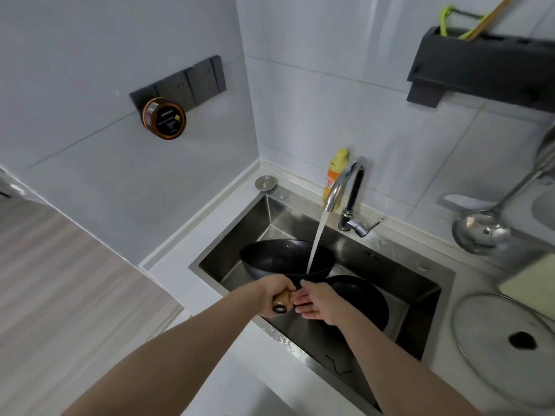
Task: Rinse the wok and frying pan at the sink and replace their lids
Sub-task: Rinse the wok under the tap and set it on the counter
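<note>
A black pan is held over the steel sink under the running faucet; water falls onto its near rim. My left hand grips its wooden handle. My right hand is open, fingers straight, just beside the handle and below the pan's rim. A second black pan lies in the sink basin, partly hidden behind my right hand. A glass lid with a black knob rests on the counter to the right of the sink.
A yellow dish-soap bottle stands behind the faucet. A steel ladle hangs at the right wall below a black rack. A round brown jar sits by the wall sockets at left. Wet white countertop frames the sink.
</note>
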Available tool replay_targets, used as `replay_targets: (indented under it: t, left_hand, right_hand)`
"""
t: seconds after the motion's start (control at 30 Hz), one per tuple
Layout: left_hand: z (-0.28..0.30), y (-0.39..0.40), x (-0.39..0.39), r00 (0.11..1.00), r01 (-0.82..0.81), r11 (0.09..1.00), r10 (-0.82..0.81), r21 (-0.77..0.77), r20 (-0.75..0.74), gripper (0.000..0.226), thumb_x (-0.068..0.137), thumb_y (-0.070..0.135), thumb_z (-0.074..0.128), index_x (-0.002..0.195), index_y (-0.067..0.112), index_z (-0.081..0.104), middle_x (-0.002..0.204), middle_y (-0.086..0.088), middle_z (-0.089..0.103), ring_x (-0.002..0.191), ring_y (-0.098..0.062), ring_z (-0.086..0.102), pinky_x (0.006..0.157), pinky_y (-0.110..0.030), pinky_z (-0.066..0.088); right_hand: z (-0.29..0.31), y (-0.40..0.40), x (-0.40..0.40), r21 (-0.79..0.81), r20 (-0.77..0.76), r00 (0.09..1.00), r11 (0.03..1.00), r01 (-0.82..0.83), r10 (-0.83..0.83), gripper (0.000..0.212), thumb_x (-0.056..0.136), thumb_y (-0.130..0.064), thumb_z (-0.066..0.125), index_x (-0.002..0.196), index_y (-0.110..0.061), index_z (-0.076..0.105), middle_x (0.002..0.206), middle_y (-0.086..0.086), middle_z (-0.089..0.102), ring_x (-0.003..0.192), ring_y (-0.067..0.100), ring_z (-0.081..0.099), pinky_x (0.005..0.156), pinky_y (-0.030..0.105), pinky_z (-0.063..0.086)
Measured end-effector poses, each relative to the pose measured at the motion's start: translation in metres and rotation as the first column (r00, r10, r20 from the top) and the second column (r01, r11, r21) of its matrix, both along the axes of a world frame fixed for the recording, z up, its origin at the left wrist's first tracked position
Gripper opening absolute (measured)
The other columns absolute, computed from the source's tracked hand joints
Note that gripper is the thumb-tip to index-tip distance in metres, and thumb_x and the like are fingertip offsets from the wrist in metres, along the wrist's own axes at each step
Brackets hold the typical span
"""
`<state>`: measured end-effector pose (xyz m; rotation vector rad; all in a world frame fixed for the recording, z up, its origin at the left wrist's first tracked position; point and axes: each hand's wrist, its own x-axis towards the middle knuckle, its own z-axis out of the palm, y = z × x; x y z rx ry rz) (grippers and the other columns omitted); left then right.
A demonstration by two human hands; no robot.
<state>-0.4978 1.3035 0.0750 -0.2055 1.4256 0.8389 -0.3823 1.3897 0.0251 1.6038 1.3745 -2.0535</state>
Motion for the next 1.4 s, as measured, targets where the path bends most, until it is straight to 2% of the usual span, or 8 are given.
replay_targets:
  t: [0.27,0.63,0.8,0.93,1.07,1.13,1.27,1.4]
  left_hand:
    - [0.002,-0.057,-0.013,0.995,0.035,0.999,-0.038,0.034,0.095,0.016,0.09,0.013,0.064,0.081,0.0,0.062,0.061,-0.011,0.067,0.042,-0.017,0.064,0.04,-0.02,0.049]
    - [-0.001,-0.054,-0.037,0.989,0.146,0.985,-0.143,-0.09,0.038,0.02,0.09,0.012,0.06,0.107,0.0,0.064,0.094,-0.011,0.069,0.071,-0.015,0.068,0.048,-0.022,0.054]
    - [-0.003,-0.045,-0.038,0.987,0.157,0.982,-0.153,-0.102,0.05,0.009,0.09,0.004,0.056,0.096,-0.003,0.057,0.074,-0.012,0.062,0.051,-0.013,0.06,0.045,-0.019,0.051]
    - [-0.01,-0.048,-0.039,0.99,0.135,0.986,-0.139,-0.102,-0.036,0.01,0.09,0.002,0.055,0.08,0.002,0.054,0.073,-0.008,0.056,0.051,-0.008,0.054,0.051,-0.015,0.048]
    - [-0.006,-0.046,-0.043,0.992,0.077,0.994,-0.084,-0.078,-0.093,0.025,0.097,0.003,0.046,0.073,0.008,0.045,0.051,-0.002,0.051,0.035,-0.004,0.044,0.039,-0.01,0.039]
    - [0.003,-0.049,-0.042,0.977,0.146,0.989,-0.147,-0.013,-0.154,0.029,0.099,0.001,0.041,0.072,0.009,0.043,0.041,0.001,0.049,0.03,-0.002,0.043,0.035,-0.009,0.037]
    - [0.015,-0.071,-0.038,0.968,0.236,0.972,-0.234,0.015,-0.087,0.007,0.089,0.002,0.05,0.084,0.007,0.052,0.064,-0.003,0.052,0.045,-0.004,0.051,0.047,-0.012,0.045]
    - [0.036,-0.082,-0.034,0.939,0.315,0.944,-0.294,0.098,-0.179,0.019,0.094,0.0,0.043,0.079,0.01,0.049,0.065,-0.003,0.045,0.041,-0.005,0.045,0.041,-0.012,0.038]
  right_hand:
    - [0.008,-0.062,-0.044,-0.107,-0.028,0.996,0.991,0.084,-0.087,0.032,0.094,-0.038,0.064,0.107,-0.009,0.067,0.103,0.016,0.073,0.1,0.032,0.069,0.09,0.042,0.055]
    - [-0.007,-0.062,-0.056,-0.288,-0.084,0.98,0.946,0.151,-0.182,0.076,0.065,-0.036,0.089,0.128,-0.002,0.062,0.121,0.023,0.069,0.115,0.036,0.066,0.105,0.05,0.048]
    - [0.007,-0.053,-0.073,-0.362,-0.103,0.993,0.932,0.018,-0.059,0.047,0.1,-0.035,0.056,0.126,0.004,0.055,0.128,0.023,0.064,0.12,0.033,0.061,0.101,0.039,0.049]
    - [0.007,-0.069,-0.094,-0.226,-0.001,0.995,0.969,0.096,-0.099,0.052,0.103,-0.006,0.032,0.152,0.007,0.021,0.159,0.025,0.025,0.148,0.036,0.027,0.108,0.043,0.038]
    - [-0.024,-0.063,-0.091,-0.242,-0.035,0.983,0.956,0.168,-0.181,0.078,0.069,-0.025,0.066,0.141,0.0,0.048,0.123,0.019,0.067,0.103,0.029,0.069,0.072,0.029,0.058]
    - [-0.036,-0.062,-0.082,-0.285,-0.081,0.962,0.931,0.227,-0.259,0.072,0.069,-0.025,0.069,0.134,0.002,0.054,0.11,0.017,0.07,0.094,0.029,0.071,0.066,0.029,0.057]
    - [0.013,-0.091,-0.078,-0.298,-0.115,0.92,0.897,0.328,-0.375,0.026,0.089,-0.018,0.063,0.106,0.001,0.06,0.084,0.016,0.068,0.081,0.03,0.066,0.069,0.034,0.054]
    - [0.032,-0.106,-0.075,-0.271,-0.154,0.872,0.868,0.415,-0.465,0.021,0.095,-0.019,0.057,0.103,-0.001,0.062,0.077,0.015,0.069,0.08,0.03,0.066,0.066,0.034,0.054]
